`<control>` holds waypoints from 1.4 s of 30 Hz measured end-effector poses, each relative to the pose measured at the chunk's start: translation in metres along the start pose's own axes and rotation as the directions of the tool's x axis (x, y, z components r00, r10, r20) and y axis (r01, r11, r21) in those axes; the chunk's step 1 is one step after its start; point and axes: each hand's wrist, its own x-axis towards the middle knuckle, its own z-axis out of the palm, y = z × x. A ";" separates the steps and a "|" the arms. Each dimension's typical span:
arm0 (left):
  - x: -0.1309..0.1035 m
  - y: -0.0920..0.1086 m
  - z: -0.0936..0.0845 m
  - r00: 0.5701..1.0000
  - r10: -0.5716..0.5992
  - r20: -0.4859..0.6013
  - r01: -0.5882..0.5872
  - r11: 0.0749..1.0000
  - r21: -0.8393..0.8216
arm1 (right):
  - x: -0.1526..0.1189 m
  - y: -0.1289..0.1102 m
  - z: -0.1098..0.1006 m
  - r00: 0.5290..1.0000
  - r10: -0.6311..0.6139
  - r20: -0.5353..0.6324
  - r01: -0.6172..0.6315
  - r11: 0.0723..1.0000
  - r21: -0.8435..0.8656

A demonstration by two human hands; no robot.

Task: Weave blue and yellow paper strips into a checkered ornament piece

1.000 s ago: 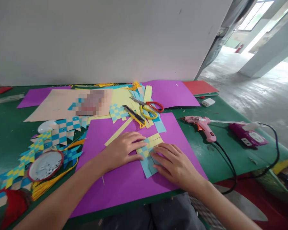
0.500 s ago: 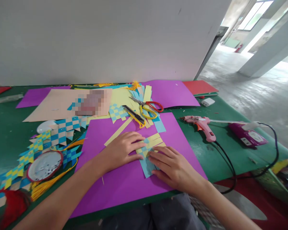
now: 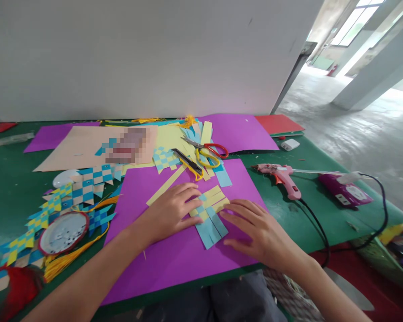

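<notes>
A woven piece of blue and yellow paper strips (image 3: 210, 219) lies flat on the purple sheet (image 3: 161, 268). My left hand (image 3: 177, 208) rests at its left edge, fingertips on the paper and fingers apart. To its right, my right hand (image 3: 251, 228) has its fingers spread, the fingertips at the paper's right edge; nothing is held in it. Whether those fingertips touch the paper I cannot tell. A loose yellow strip (image 3: 164, 185) lies beyond my left hand. Just past it are a yellow-handled utility knife (image 3: 190, 164) and scissors (image 3: 213, 152) with red and yellow handles.
At right lie a pink glue gun (image 3: 284, 176) with a black cord and a purple power strip (image 3: 344, 190). Finished-looking woven paper fish (image 3: 87, 185) and a round lid (image 3: 63, 232) with small black-and-white bits sit at left. A wall (image 3: 137, 58) rises behind the table.
My right hand has moved right, off the middle of the woven paper, uncovering its blue strips. My left hand stays at the left edge.
</notes>
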 end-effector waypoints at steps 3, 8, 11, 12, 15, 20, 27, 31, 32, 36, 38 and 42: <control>0.003 0.006 0.003 0.998 0.048 -0.033 -0.048 0.999 0.018 | 0.000 -0.002 0.000 0.998 -0.018 0.065 0.017 1.000 0.005; 0.010 0.015 0.007 0.999 0.052 -0.006 -0.051 0.998 0.022 | 0.006 -0.001 0.002 0.997 -0.077 0.031 0.077 0.997 -0.007; 0.014 0.018 0.007 0.999 0.042 0.015 -0.043 0.997 0.061 | 0.011 0.001 -0.001 0.993 -0.114 -0.008 0.114 0.994 0.001; 0.015 0.018 0.007 0.999 0.045 0.023 -0.046 0.996 0.075 | 0.012 0.002 -0.002 0.992 -0.125 -0.013 0.125 0.992 0.009; 0.015 0.017 0.009 0.998 0.058 0.030 -0.061 0.993 0.100 | 0.016 0.005 -0.004 0.988 -0.154 -0.018 0.155 0.988 0.024; 0.017 0.019 0.015 0.996 0.060 -0.072 -0.049 0.989 0.138 | 0.027 0.000 -0.001 0.985 -0.135 -0.107 0.136 0.991 0.000; 0.021 0.026 0.018 0.990 0.053 -0.131 -0.022 0.973 0.231 | 0.034 0.000 -0.007 0.970 -0.037 -0.241 0.031 0.999 -0.029; 0.019 0.026 0.017 0.990 0.022 -0.141 0.005 0.981 0.192 | 0.006 0.041 -0.025 0.792 0.430 -0.434 -0.552 0.808 -0.206; 0.018 0.026 0.017 0.990 0.009 -0.138 0.015 0.985 0.173 | -0.002 0.053 -0.029 0.738 0.512 -0.439 -0.654 0.701 -0.283; 0.015 0.025 0.016 0.992 -0.031 -0.118 0.044 0.993 0.105 | -0.029 0.090 -0.029 0.616 0.720 -0.319 -0.758 0.432 -0.489; 0.014 0.025 0.016 0.992 -0.044 -0.115 0.054 0.995 0.086 | -0.034 0.100 -0.023 0.600 0.745 -0.290 -0.751 0.400 -0.525; 0.014 0.024 0.017 0.991 -0.078 -0.113 0.083 0.996 0.041 | -0.029 0.105 -0.015 0.542 0.769 -0.340 -0.801 0.350 -0.485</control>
